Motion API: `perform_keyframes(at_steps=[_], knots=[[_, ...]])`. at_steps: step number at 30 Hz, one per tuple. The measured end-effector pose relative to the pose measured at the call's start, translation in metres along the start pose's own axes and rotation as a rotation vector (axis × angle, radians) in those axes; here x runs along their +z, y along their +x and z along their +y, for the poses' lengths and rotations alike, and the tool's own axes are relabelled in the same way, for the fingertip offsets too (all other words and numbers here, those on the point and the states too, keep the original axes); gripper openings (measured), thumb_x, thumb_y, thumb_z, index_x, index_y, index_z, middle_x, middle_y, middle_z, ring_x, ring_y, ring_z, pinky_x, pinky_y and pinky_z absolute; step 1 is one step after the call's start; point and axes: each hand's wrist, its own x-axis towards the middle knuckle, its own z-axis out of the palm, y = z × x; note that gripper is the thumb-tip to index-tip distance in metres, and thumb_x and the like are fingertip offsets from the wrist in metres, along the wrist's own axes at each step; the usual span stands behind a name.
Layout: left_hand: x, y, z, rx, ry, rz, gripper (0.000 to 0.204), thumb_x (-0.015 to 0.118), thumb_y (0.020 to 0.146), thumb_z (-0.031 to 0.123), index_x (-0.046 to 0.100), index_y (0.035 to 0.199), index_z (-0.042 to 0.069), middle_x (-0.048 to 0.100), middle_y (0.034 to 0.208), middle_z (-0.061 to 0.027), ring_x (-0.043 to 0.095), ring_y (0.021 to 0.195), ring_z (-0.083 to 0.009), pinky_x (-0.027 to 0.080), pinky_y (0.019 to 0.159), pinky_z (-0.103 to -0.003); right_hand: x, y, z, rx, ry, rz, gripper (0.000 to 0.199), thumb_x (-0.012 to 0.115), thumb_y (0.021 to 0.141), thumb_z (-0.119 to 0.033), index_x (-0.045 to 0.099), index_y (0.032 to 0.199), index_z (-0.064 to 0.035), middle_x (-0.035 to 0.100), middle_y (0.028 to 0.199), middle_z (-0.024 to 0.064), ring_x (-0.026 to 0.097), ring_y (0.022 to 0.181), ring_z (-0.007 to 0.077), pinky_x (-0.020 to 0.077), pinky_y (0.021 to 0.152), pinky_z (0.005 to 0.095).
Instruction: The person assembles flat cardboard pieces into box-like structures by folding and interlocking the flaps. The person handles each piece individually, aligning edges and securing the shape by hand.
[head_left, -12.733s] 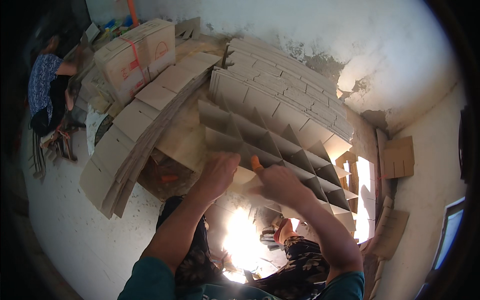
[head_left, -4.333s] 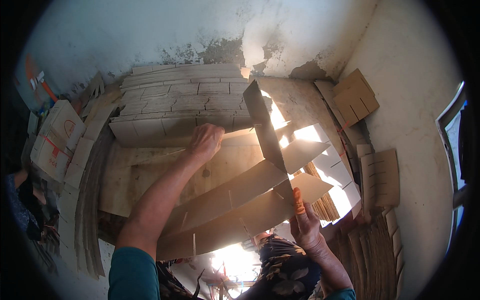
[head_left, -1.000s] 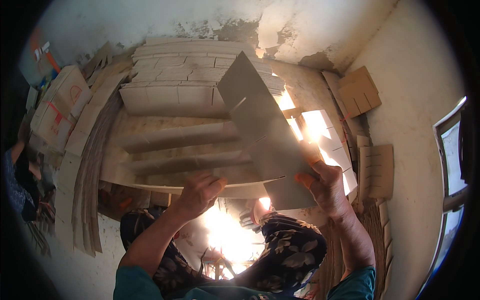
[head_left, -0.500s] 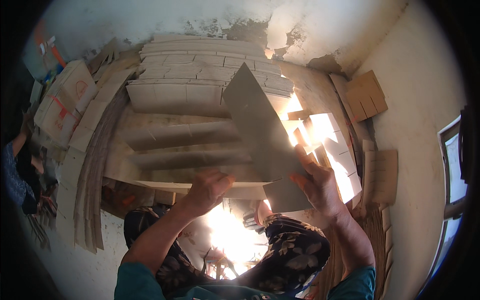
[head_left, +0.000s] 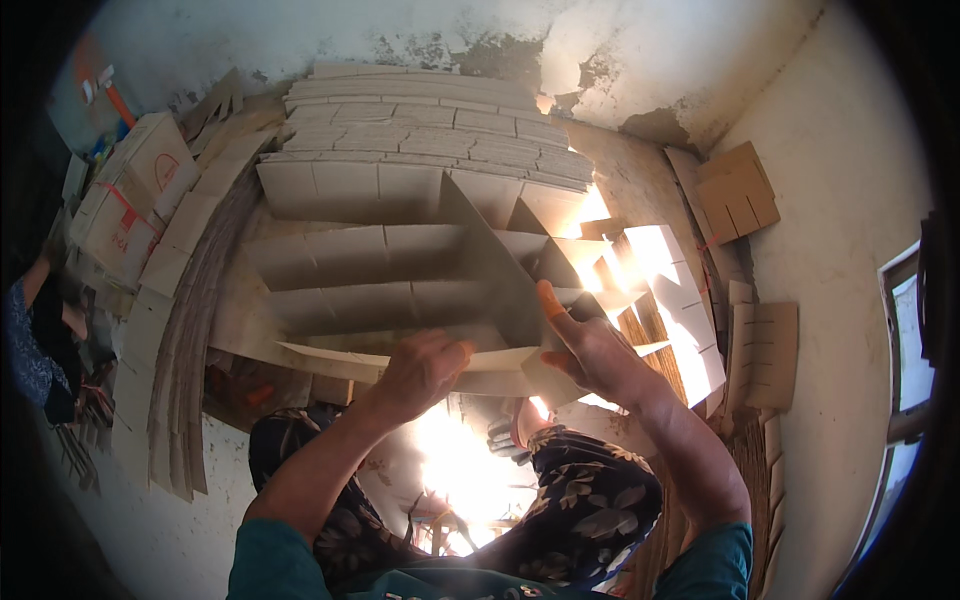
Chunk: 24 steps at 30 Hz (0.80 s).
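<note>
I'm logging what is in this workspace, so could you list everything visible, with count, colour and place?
Slotted tan cardboard divider strip: one, standing crosswise, held at the near end.
Long tan cardboard strips: about four, parallel rows, centre.
Stack of assembled tan cardboard grids: one, far centre against the wall.
Flat tan cardboard sheets: a leaning pile, left.
Strapped brown cardboard box: one, upper left.
Slotted brown cardboard pieces: several, along the right wall.
Another person's blue sleeve: one, far left edge.
Left hand: on the near strip.
Right hand: on the divider strip.
</note>
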Motion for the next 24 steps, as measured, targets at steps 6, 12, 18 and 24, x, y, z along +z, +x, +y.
perform_keyframes(at_steps=[6,12,18,24], knots=[[0.004,-0.001,-0.003,-0.031,0.022,0.019,0.019,0.072,0.073,-0.002,0.066,0.090,0.003,0.059,0.069,-0.0121,0.060,0.064,-0.0290,0.049,0.056,-0.039,-0.007,0.016,-0.007,0.025,0.181,-0.126,0.092,0.070,0.084,-0.007,0.006,0.151,-0.0009,0.062,0.076,0.0254,0.062,0.070,0.0393,0.0491,0.069,0.0419],[0.002,0.004,-0.001,-0.029,0.003,0.048,0.012,0.070,0.073,-0.001,0.066,0.084,0.004,0.059,0.066,-0.0128,0.059,0.062,-0.0294,0.049,0.056,-0.040,-0.007,0.015,-0.025,0.158,-0.085,-0.213,0.093,0.069,0.083,-0.004,0.006,0.152,-0.0020,0.062,0.075,0.0211,0.063,0.068,0.0337,0.0485,0.067,0.0421],[-0.002,0.005,0.002,-0.055,-0.023,0.033,0.014,0.071,0.072,-0.002,0.067,0.085,0.002,0.061,0.067,-0.0130,0.060,0.064,-0.0302,0.049,0.057,-0.040,-0.003,0.010,-0.013,0.076,-0.172,-0.149,0.095,0.068,0.082,-0.002,0.001,0.150,0.0007,0.062,0.079,0.0229,0.063,0.073,0.0376,0.0485,0.067,0.0444],[-0.003,-0.001,-0.001,-0.049,-0.001,-0.044,0.029,0.075,0.072,0.001,0.067,0.100,0.000,0.065,0.084,-0.0146,0.061,0.072,-0.0302,0.050,0.064,-0.039,0.032,-0.016,-0.007,0.032,-0.083,-0.058,0.074,0.062,0.084,-0.007,0.022,0.146,0.0043,0.066,0.092,0.0229,0.066,0.080,0.0390,0.0538,0.070,0.0435]])
